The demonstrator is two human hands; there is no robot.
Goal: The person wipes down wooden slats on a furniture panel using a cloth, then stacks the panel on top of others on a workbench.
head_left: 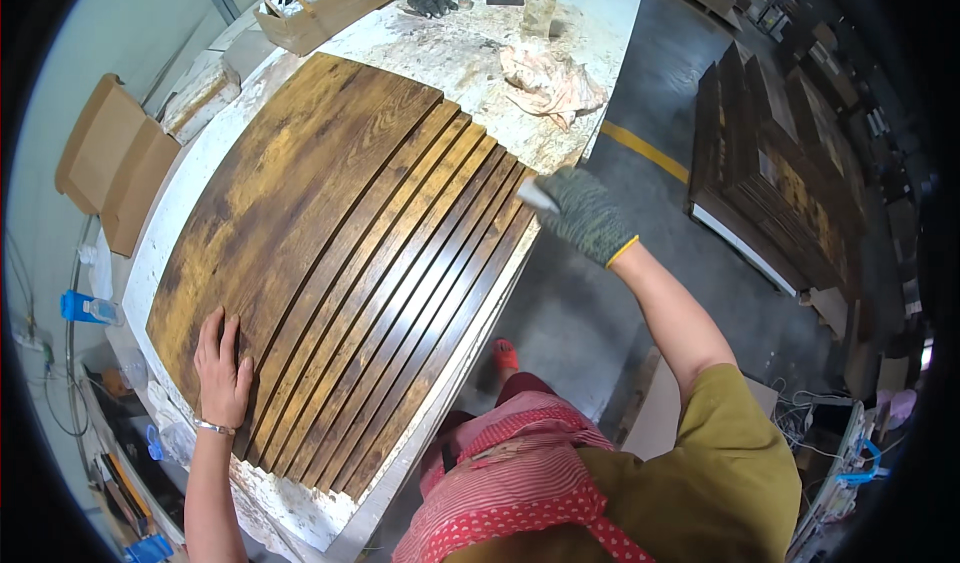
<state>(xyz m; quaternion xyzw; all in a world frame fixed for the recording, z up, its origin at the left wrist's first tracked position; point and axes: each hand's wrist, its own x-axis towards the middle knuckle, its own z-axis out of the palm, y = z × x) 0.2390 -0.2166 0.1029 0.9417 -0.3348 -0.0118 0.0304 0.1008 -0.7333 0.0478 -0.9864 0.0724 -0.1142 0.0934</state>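
Observation:
A stack of brown wood-grain boards (290,163) lies on the white table, fanned out so that each lower board shows a strip along its long edge. My bare left hand (223,375) rests flat on the top board near its lower end, fingers stretched out. My right hand (582,215), in a dark grey knitted glove with a yellow cuff, is closed on a small whitish block (538,196). This block is blurred, and its kind cannot be made out. It is at the far right corner of the lower boards' ends.
The stained white table (470,58) holds a crumpled cloth (550,81), a lidded jar (540,5), a black glove (431,0) and a cardboard box (325,8). An opened carton (118,168) stands at the left. Stacked dark boards (765,178) stand on the floor at right.

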